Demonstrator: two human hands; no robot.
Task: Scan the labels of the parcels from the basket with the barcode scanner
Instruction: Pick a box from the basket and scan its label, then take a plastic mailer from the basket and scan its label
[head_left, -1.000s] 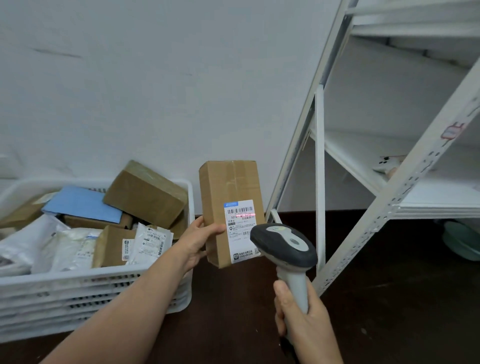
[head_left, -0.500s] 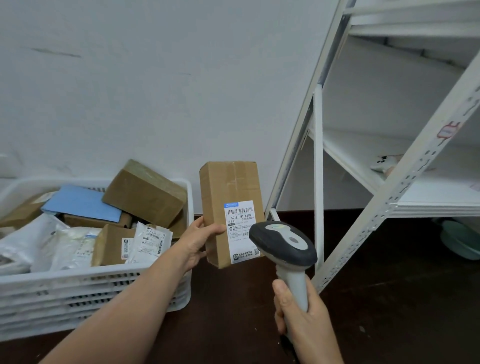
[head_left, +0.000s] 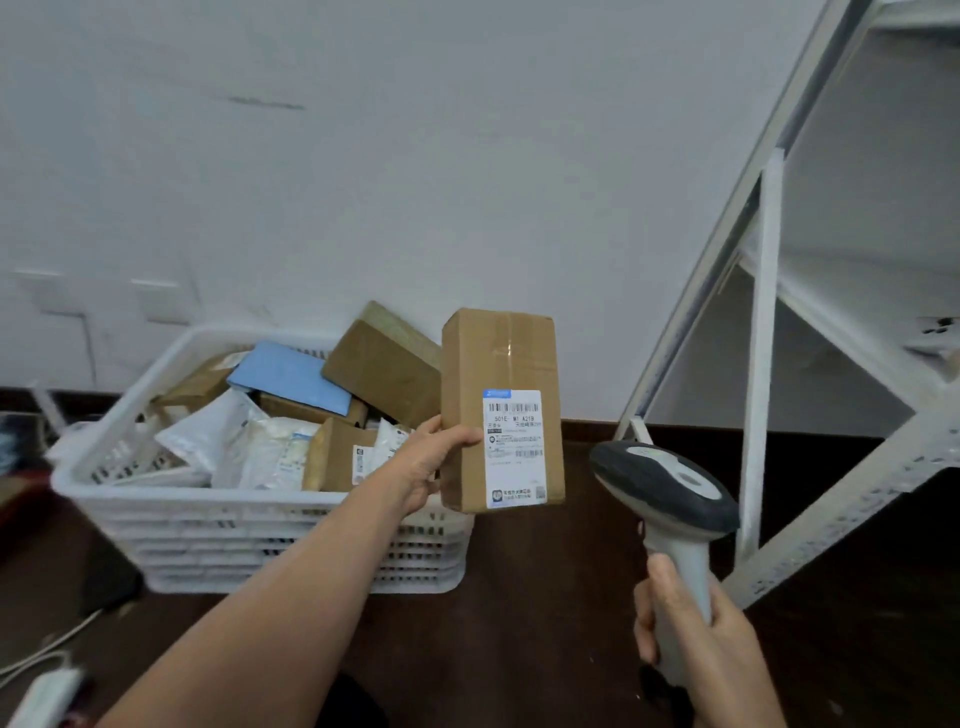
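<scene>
Just right of the basket (head_left: 249, 512), her left hand (head_left: 434, 462) grips one parcel (head_left: 501, 405), label out; right hand (head_left: 711, 644) clutches the scanner (head_left: 665, 493). Many parcels seemingly await scanning.

Open air between held box (head_left: 501, 410) and scanner (head_left: 665, 483), nothing in it. Dark floor (head_left: 545, 597) below is bare there, so clear passage down the middle. Left side blocked: white basket (head_left: 260, 519) heaped with parcels, tan box (head_left: 384, 364) sticking up over the rim just behind the held one. Right side blocked by white shelf frame (head_left: 761, 338), its diagonal brace (head_left: 852, 499) near the scanner head. Wall (head_left: 415, 182) closes the back. Cables (head_left: 47, 654) on floor far left.
</scene>
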